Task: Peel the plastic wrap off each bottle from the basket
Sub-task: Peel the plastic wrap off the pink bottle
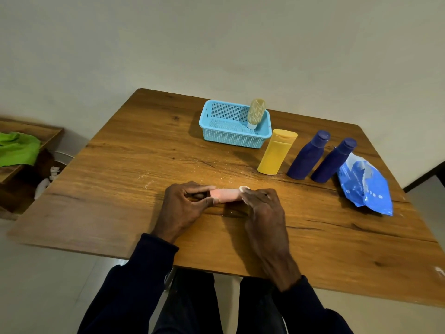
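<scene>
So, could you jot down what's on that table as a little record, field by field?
in hand: pink bottle, lying sideways, gripped at its ends by left hand and right hand
basket: blue basket, holds one patterned bottle, cap down
standing beside basket: yellow bottle, two dark blue bottles
far right: blue packet, lying flat
surface: wooden table
</scene>
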